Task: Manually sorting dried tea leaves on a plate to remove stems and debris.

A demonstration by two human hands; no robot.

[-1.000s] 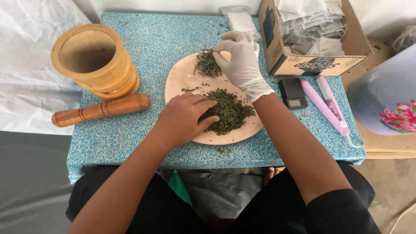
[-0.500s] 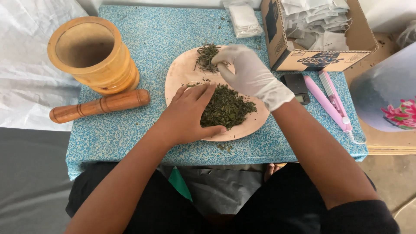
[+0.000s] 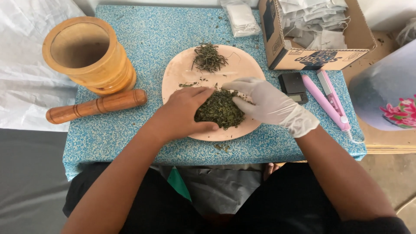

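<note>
The bare left hand and the white-gloved right hand cup a heap of crumbled dried green herb from either side, fingers curled loosely against it, neither closed around anything. A second ago the gloved hand was up at the far rim of the plate, by the stalky bunch; it has since come down to the near heap, and the left hand has slid in to meet it, so the two hands now sit close together with only the herb between them.

The heap lies on the near half of a round, smooth, pale pink plate. On the far half rests a small tangle of wiry dried sprigs. The plate sits on a blue speckled tabletop. To the left stands a turned wooden mortar, ridged and hollow, with a cylindrical wooden pestle lying beside it. Right of the plate are a small black scale, a pink clamp-shaped tool and an open cardboard box holding white paper sachets.
</note>
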